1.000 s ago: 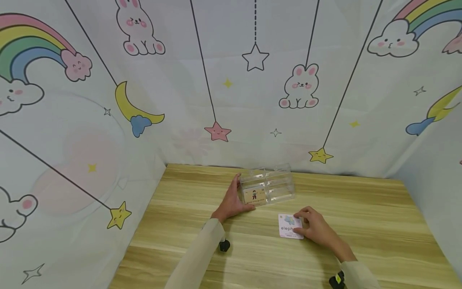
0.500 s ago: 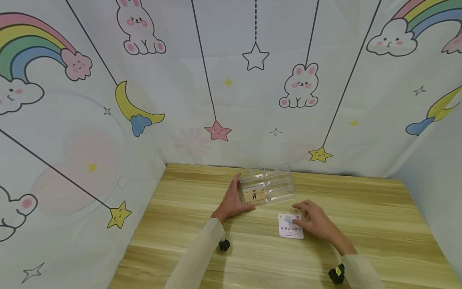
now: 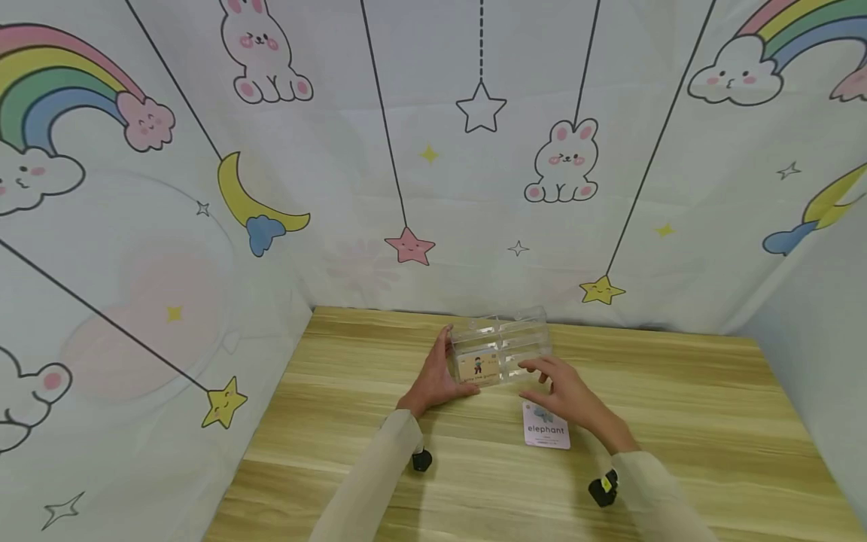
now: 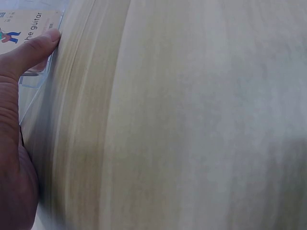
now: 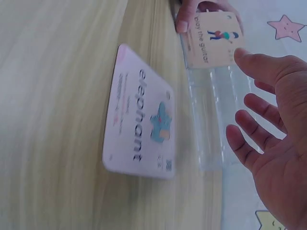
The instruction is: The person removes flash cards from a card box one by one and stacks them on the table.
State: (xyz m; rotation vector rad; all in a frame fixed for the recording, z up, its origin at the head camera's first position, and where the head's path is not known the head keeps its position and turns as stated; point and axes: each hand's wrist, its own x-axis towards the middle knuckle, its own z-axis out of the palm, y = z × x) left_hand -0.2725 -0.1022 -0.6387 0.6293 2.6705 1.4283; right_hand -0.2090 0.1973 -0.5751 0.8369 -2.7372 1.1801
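Note:
A clear plastic card box [image 3: 524, 361] with several compartments stands at the back of the table. My left hand [image 3: 436, 380] grips its left end, the thumb along the front edge in the left wrist view. In the box's front left compartment is a tan card [image 3: 479, 367] with a guitar player and the words "play the guitar". Lying face up on the table is a pinkish-white card [image 5: 139, 117] reading "elephant", with a blue elephant. My right hand [image 3: 565, 391] hovers between that card and the box, holding nothing, thumb and fingers spread apart in the right wrist view.
The wood-grain table [image 3: 352, 346] ends at a white cloth backdrop [image 3: 467, 188] printed with rabbits, stars and rainbows, close behind the box. Cloth also hangs at the left and right sides. A black wrist device [image 3: 603, 489] hangs under the right sleeve.
My right hand has left the elephant card and moved left and away from me, toward the box. The card stays on the table. My left hand and the box have not moved.

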